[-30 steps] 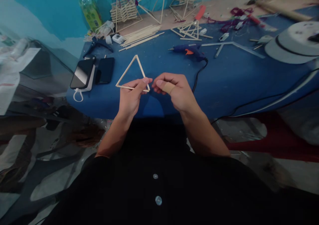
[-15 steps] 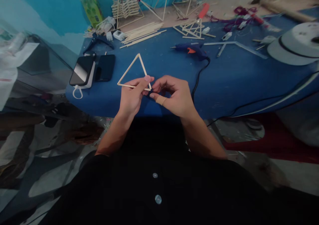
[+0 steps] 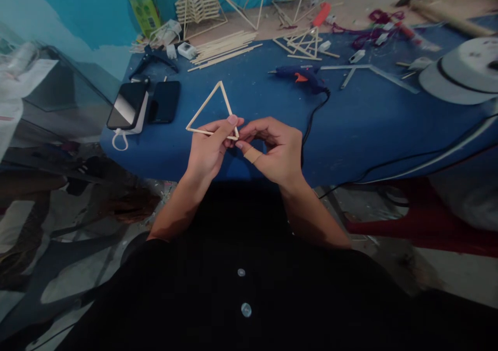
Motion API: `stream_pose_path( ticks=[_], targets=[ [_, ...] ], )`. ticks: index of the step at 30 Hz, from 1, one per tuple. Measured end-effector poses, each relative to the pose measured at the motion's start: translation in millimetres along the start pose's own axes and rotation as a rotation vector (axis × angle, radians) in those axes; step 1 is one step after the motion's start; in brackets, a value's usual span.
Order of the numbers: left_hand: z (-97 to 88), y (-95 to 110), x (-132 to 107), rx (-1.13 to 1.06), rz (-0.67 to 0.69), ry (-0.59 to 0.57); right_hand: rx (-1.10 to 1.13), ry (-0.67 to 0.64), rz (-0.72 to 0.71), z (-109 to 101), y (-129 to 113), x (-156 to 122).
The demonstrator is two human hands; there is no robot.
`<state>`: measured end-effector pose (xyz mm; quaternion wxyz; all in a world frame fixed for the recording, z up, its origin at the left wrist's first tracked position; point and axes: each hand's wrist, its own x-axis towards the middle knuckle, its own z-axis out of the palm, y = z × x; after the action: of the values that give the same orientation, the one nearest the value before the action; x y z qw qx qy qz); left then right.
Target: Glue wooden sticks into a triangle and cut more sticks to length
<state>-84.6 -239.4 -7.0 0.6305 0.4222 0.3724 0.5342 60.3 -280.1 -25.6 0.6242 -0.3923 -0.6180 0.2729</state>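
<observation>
My left hand (image 3: 208, 151) is closed on a triangle of thin wooden sticks (image 3: 203, 105), the thumb pressing on its right side near the lower right corner. The triangle is held up over the blue table, with one corner pointing away from me. My right hand (image 3: 274, 146), with a tan bandage (image 3: 252, 155) round its thumb, has thumb and forefinger pinched at that same lower right corner. The exact contact of the fingertips is partly hidden. Beyond the hands, a blue glue gun (image 3: 299, 75) with an orange trigger lies on its side.
Loose sticks (image 3: 225, 49) lie in a pile at the back of the blue table (image 3: 350, 133). Joined stick frames (image 3: 301, 44) sit right of them. Two phones (image 3: 165, 102) are at the left. A white round device (image 3: 462, 71) stands at the right, and a black cord (image 3: 309, 125) runs from the glue gun.
My right thumb and forefinger have come in to the triangle's lower right corner, closing the small gap there. The left hand keeps its hold; the whole view has shifted slightly.
</observation>
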Motion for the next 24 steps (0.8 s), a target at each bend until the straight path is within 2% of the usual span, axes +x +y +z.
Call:
stream_pose_path(
  ticks=[5, 18, 24],
  targets=[
    [-2.4, -4.1, 2.3, 0.051, 0.039, -0.048, 0.027, 0.012, 0.079, -1.2, -4.0, 1.2],
    [1.0, -2.4, 0.7, 0.060, 0.046, -0.053, 0.049, 0.010, 0.040, -5.8, -3.7, 1.4],
    [1.3, -3.9, -0.7, 0.101, 0.085, -0.047, 0.018, 0.010, 0.093, -4.7, -5.9, -1.1]
  ],
)
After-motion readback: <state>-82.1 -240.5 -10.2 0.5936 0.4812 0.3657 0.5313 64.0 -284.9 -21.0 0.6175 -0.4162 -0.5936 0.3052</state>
